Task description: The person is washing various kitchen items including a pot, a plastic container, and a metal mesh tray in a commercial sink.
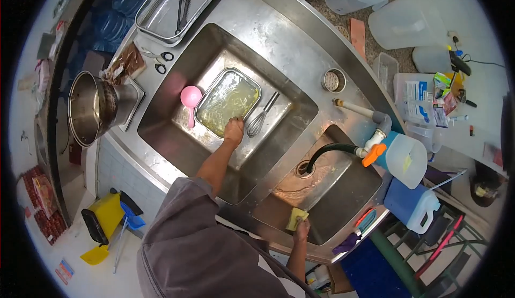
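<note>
My left hand point(233, 130) grips the near rim of a rectangular metal tray point(227, 101) that holds cloudy yellowish liquid, its fingertips partly hidden at the liquid. The tray lies in the larger steel sink basin point(181, 137). A pink plastic ladle point(190, 97) is beside the tray on the left, and a metal whisk point(261, 117) lies on its right. Over the near end of the smaller basin point(346, 201), my right hand point(301, 229) holds a yellow sponge point(296, 218).
A black hose point(330, 149) runs from a pipe with an orange-handled valve point(374, 154) to the small basin's drain. Scissors point(163, 62), a wire-mesh tray point(161, 12), a perforated metal cup point(333, 80) and a large steel pot point(90, 109) stand around the basins. A blue liquid jug point(410, 205) is at right.
</note>
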Demonstrator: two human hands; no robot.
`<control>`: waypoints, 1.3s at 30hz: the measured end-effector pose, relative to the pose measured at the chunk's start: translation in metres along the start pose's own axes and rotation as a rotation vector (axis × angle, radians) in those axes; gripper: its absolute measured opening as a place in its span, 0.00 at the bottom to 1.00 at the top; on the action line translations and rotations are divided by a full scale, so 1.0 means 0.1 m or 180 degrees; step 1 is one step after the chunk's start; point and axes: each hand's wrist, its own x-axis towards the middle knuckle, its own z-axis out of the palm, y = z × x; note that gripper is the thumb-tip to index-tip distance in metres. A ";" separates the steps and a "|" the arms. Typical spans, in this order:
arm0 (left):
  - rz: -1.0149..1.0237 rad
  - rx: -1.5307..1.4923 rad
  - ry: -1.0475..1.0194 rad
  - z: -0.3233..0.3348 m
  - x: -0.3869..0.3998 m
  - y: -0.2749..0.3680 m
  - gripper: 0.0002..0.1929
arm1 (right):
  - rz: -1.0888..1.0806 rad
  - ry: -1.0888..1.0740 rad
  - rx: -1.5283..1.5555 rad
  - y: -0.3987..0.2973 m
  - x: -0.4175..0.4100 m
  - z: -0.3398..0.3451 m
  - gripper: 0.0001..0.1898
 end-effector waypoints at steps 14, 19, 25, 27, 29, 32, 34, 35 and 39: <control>-0.1045 -0.2512 0.1511 -1.81 -0.72 -0.22 0.15 | -0.0326 -0.0035 0.0071 -0.28 0.05 0.16 0.13; -0.0804 -0.3787 0.0718 -2.69 -1.34 0.24 0.14 | -0.0555 -0.0051 0.0603 -0.21 0.16 -0.17 0.12; -0.0414 -0.4659 -0.0122 -2.94 -1.98 1.22 0.11 | -0.0728 0.0112 0.1135 -0.57 0.15 -0.64 0.10; -0.0566 -0.4616 -0.0433 -2.56 -2.06 1.40 0.10 | -0.1509 0.0965 0.1037 -1.11 -0.13 -0.73 0.11; -0.0473 -0.4419 -0.0919 -2.15 -2.16 1.66 0.10 | -0.2360 0.1113 0.0435 -1.65 -0.18 -0.93 0.12; -0.0696 -0.3990 -0.1312 -1.70 -2.46 2.10 0.12 | -0.3423 0.0978 -0.0022 -2.91 -0.46 -0.94 0.11; -0.0426 -0.3662 -0.1336 -1.16 -2.50 2.19 0.14 | -0.4281 0.1256 -0.0370 -3.62 -0.46 -0.99 0.12; -0.0560 -0.3705 -0.1554 -1.05 -2.50 2.38 0.14 | -0.4452 0.1424 -0.0918 -3.95 -0.50 -1.03 0.14; -0.1555 -0.4230 -0.2057 0.29 -2.17 2.40 0.11 | -0.5068 0.1889 -0.1967 -4.62 -0.30 -0.91 0.12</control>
